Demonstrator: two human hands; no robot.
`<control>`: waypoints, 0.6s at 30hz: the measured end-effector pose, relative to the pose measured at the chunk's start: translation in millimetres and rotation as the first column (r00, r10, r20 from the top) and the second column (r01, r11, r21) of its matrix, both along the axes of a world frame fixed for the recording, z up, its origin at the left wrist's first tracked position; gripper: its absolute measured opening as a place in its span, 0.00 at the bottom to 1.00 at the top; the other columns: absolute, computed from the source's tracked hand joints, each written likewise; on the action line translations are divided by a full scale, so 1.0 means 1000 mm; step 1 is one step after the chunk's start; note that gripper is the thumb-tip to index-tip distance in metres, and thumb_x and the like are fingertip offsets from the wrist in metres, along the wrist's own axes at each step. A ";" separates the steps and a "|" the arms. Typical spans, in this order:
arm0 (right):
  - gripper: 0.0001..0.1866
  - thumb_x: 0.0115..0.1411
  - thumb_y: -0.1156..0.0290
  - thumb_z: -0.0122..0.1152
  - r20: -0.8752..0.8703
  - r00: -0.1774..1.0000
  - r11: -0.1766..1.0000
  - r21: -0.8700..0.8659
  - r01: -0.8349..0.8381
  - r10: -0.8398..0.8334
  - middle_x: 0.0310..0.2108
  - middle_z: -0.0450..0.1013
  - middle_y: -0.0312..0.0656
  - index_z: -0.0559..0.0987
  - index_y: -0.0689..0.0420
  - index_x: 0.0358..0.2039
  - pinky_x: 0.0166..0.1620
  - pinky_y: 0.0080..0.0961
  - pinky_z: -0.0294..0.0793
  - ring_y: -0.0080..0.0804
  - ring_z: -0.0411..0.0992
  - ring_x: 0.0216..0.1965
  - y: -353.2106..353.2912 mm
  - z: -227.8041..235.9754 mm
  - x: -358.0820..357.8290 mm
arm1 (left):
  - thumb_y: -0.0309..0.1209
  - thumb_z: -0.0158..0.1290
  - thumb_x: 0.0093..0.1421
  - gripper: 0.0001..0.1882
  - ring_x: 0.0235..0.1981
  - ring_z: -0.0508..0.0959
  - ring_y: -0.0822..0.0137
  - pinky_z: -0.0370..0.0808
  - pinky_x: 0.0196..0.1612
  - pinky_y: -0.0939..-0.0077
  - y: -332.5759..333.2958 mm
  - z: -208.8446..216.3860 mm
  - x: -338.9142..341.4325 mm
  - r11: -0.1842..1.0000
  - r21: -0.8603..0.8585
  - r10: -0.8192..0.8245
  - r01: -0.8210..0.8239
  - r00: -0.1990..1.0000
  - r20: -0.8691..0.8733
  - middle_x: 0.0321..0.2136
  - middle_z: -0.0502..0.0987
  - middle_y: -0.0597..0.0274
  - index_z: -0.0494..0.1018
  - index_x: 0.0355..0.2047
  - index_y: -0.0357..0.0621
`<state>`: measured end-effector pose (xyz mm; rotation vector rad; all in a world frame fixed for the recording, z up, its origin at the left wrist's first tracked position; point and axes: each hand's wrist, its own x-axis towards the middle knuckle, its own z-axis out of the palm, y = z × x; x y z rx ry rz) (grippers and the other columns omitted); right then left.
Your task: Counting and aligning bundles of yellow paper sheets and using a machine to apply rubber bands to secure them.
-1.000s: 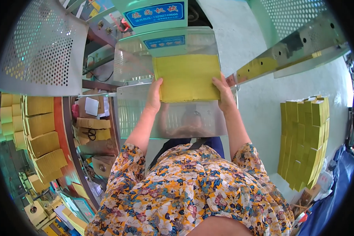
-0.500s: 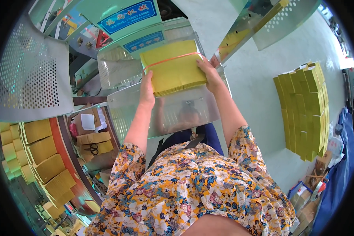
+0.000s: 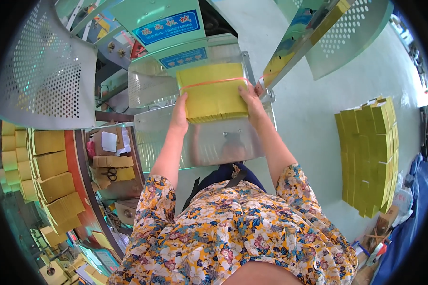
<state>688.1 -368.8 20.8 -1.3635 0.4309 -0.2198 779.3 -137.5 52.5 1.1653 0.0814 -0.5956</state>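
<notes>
A thick bundle of yellow envelopes, with a pink band around it, is held between my two hands over a shiny metal tray. My left hand presses along its left side. On the opposite side my right hand grips it, thumb on top and the other fingers mostly hidden. Whether the bundle rests on the metal beneath cannot be made out. The band runs crosswise over the bundle's middle.
A machine panel with a blue label rises just beyond the bundle. Perforated metal guards flank the left, with another at upper right. Stacked yellow bundles stand on the floor at right. Scissors lie on a left shelf beside brown stacks.
My view has shifted, so the machine and the floor stack sit lower in the picture. Both hands keep hold of the banded bundle, which stays over the metal tray.
</notes>
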 end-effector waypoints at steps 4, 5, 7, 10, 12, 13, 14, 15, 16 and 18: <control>0.30 0.64 0.54 0.55 -0.028 0.999 0.981 0.189 -0.039 0.045 0.63 0.58 0.43 0.67 0.55 0.63 0.61 0.30 0.61 0.31 0.55 0.64 0.019 0.020 -0.007 | 0.44 0.45 0.68 0.26 0.56 0.71 0.64 0.66 0.59 0.68 0.025 -0.001 -0.019 0.997 0.051 0.065 -0.063 0.997 -0.040 0.54 0.73 0.59 0.66 0.58 0.39; 0.29 0.65 0.56 0.54 -0.004 0.995 0.947 0.307 -0.092 0.098 0.59 0.65 0.43 0.67 0.56 0.63 0.59 0.27 0.64 0.30 0.63 0.59 0.027 0.035 -0.014 | 0.44 0.45 0.68 0.26 0.56 0.71 0.64 0.66 0.59 0.68 0.035 -0.003 -0.029 0.996 0.056 0.075 -0.073 0.996 -0.047 0.54 0.73 0.59 0.66 0.58 0.39; 0.27 0.67 0.58 0.52 -0.020 0.997 0.960 0.273 -0.066 0.075 0.55 0.68 0.41 0.67 0.57 0.62 0.57 0.25 0.65 0.27 0.66 0.55 0.040 0.034 -0.028 | 0.44 0.43 0.68 0.26 0.55 0.72 0.63 0.67 0.57 0.68 0.056 -0.002 -0.052 0.985 0.146 0.084 -0.087 0.996 0.028 0.54 0.72 0.58 0.65 0.59 0.38; 0.25 0.68 0.61 0.50 -0.041 0.999 0.977 0.214 -0.010 0.019 0.51 0.72 0.39 0.68 0.61 0.61 0.55 0.22 0.67 0.24 0.69 0.51 0.063 0.031 -0.051 | 0.44 0.41 0.69 0.26 0.51 0.74 0.65 0.69 0.55 0.70 0.080 0.002 -0.084 0.905 0.416 -0.026 -0.089 0.964 0.263 0.51 0.74 0.57 0.67 0.57 0.36; 0.24 0.69 0.61 0.50 -0.042 0.999 0.982 0.189 0.021 -0.014 0.51 0.71 0.38 0.69 0.63 0.60 0.54 0.21 0.67 0.23 0.69 0.51 0.069 0.026 -0.067 | 0.43 0.43 0.69 0.25 0.47 0.76 0.64 0.71 0.51 0.69 0.083 0.011 -0.097 0.863 0.496 -0.056 -0.096 0.958 0.283 0.48 0.76 0.56 0.67 0.56 0.36; 0.22 0.69 0.62 0.50 -0.040 0.997 0.969 0.238 0.070 -0.063 0.49 0.73 0.37 0.72 0.64 0.57 0.51 0.20 0.68 0.21 0.69 0.49 0.069 0.017 -0.073 | 0.42 0.44 0.68 0.24 0.43 0.78 0.63 0.72 0.48 0.69 0.084 0.013 -0.101 0.816 0.567 -0.088 -0.114 0.944 0.317 0.44 0.78 0.55 0.68 0.56 0.36; 0.21 0.68 0.63 0.50 -0.039 0.993 0.951 0.285 0.120 -0.114 0.46 0.74 0.36 0.74 0.64 0.54 0.49 0.18 0.69 0.20 0.70 0.46 0.067 0.010 -0.080 | 0.42 0.44 0.68 0.24 0.43 0.78 0.63 0.72 0.48 0.69 0.087 0.010 -0.105 0.816 0.567 -0.086 -0.114 0.946 0.313 0.44 0.78 0.55 0.68 0.56 0.36; 0.21 0.68 0.63 0.50 -0.039 0.993 0.952 0.284 0.117 -0.110 0.46 0.74 0.36 0.74 0.64 0.54 0.49 0.18 0.69 0.20 0.70 0.46 0.064 0.010 -0.087 | 0.40 0.46 0.68 0.23 0.41 0.78 0.64 0.73 0.46 0.70 0.093 0.004 -0.107 0.688 0.711 -0.112 -0.144 0.947 0.301 0.43 0.78 0.56 0.69 0.55 0.36; 0.20 0.68 0.63 0.51 -0.099 0.990 0.975 0.189 0.119 -0.101 0.43 0.76 0.35 0.76 0.64 0.52 0.47 0.18 0.70 0.19 0.71 0.43 0.059 0.010 -0.095 | 0.38 0.48 0.67 0.21 0.40 0.78 0.66 0.74 0.45 0.71 0.095 0.001 -0.108 0.535 0.828 -0.137 -0.169 0.949 0.283 0.41 0.79 0.56 0.69 0.54 0.36; 0.19 0.68 0.64 0.51 -0.162 0.982 0.990 0.088 0.113 -0.098 0.39 0.77 0.35 0.77 0.65 0.50 0.44 0.18 0.71 0.19 0.72 0.40 0.045 0.011 -0.109 | 0.35 0.50 0.66 0.20 0.41 0.78 0.67 0.74 0.45 0.72 0.091 -0.002 -0.113 0.671 0.712 -0.016 -0.209 0.955 0.295 0.43 0.78 0.56 0.70 0.53 0.35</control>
